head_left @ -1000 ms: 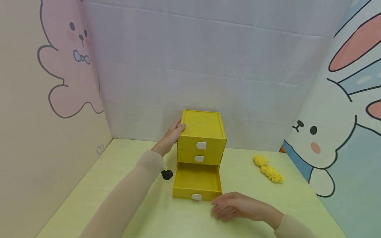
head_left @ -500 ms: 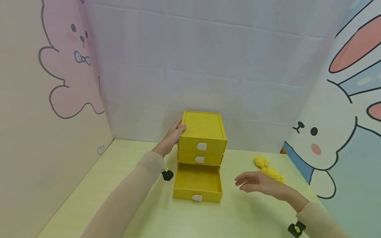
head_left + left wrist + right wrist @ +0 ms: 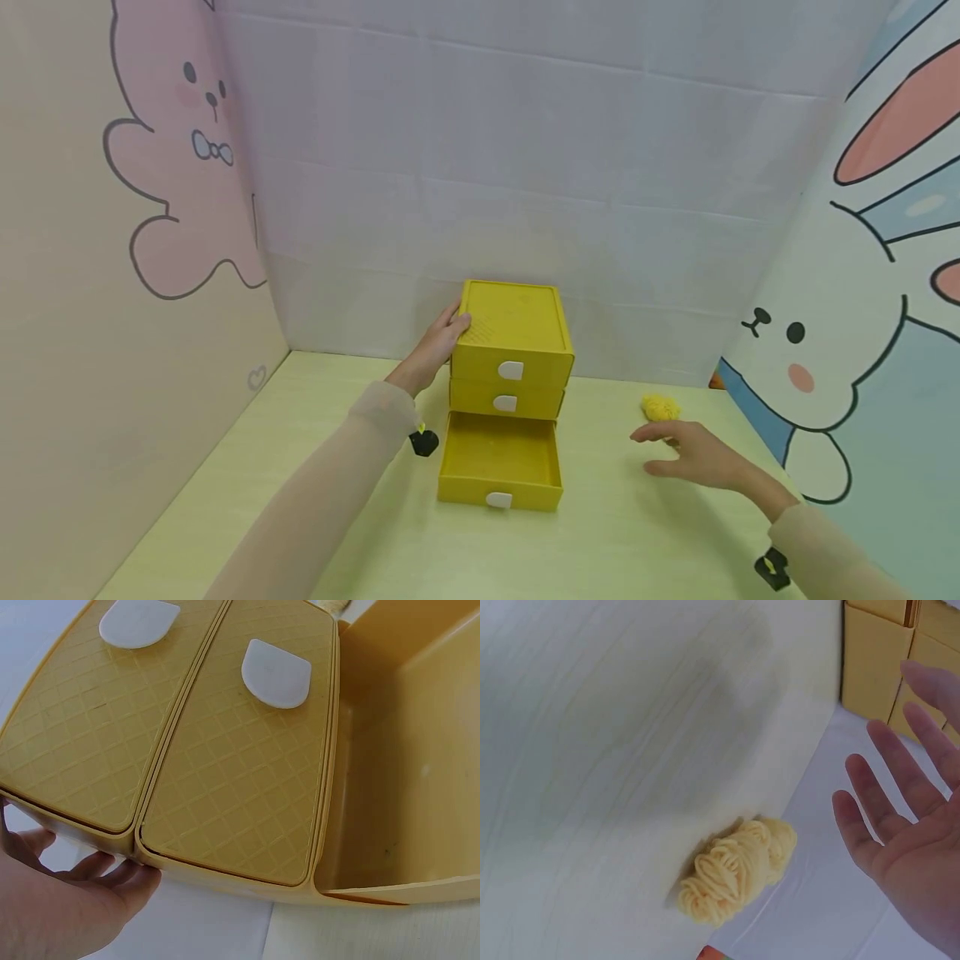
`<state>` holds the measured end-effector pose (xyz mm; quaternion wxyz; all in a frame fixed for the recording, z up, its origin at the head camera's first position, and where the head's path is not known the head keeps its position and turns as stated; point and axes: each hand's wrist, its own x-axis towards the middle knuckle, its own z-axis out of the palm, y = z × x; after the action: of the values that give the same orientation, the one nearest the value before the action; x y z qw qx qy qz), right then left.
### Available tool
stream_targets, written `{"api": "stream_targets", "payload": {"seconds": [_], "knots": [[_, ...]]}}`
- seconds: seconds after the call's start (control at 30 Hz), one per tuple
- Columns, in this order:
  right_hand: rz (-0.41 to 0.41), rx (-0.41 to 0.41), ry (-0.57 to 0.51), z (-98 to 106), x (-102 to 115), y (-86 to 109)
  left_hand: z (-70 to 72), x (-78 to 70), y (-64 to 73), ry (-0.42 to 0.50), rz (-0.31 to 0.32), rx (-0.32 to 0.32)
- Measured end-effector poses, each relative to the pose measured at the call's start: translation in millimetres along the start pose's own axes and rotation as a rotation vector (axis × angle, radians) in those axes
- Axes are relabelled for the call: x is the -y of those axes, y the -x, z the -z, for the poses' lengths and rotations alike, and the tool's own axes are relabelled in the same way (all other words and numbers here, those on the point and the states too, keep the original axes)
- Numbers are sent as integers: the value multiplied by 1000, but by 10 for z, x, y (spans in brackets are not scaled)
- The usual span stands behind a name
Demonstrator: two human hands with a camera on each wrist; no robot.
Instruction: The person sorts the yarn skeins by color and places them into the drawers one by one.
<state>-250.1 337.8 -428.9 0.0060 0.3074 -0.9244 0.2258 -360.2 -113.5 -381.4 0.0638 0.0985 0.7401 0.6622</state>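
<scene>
A yellow drawer unit (image 3: 517,317) of three drawers with white tab handles stands near the back wall. Its bottom drawer (image 3: 501,492) is pulled out and has nothing in it. My left hand (image 3: 433,354) holds the unit's upper left side, thumb over the top edge. In the left wrist view the fingers (image 3: 139,889) lie against the side wall. Off to the right, my right hand (image 3: 701,454) hovers above the table with fingers spread and nothing in it. Just beyond it lies a twisted yellow yarn skein (image 3: 731,870), partly hidden behind the hand in the head view.
A pale wood-look table (image 3: 600,533) bears everything. White cloth (image 3: 525,167) hangs behind the unit. Panels with a cartoon bear (image 3: 172,167) and a rabbit (image 3: 795,358) close off the left and right sides.
My right hand has moved from beside the open drawer's front right corner rightward and away from me, over to the yarn. My left hand has stayed on the unit.
</scene>
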Motion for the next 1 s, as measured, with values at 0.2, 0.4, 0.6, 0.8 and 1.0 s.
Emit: {"api": "stream_targets", "payload": {"seconds": [0.2,0.4,0.6,0.8,1.0], "knots": [[1,-145,144,2,-253,32,-1,0,-8,-1,2,-6],[-102,-180,156,-27,-513,67,3,6,-6,-5,0,-10],[-171,-170,164,-53,-690,104,-4,-8,7,-8,-3,-9],[-216,-204,194,-93,-775,116,-9,-22,17,-4,2,-16],[-296,-176,181,-102,-839,124,-13,-32,23,-6,6,-15]]}}
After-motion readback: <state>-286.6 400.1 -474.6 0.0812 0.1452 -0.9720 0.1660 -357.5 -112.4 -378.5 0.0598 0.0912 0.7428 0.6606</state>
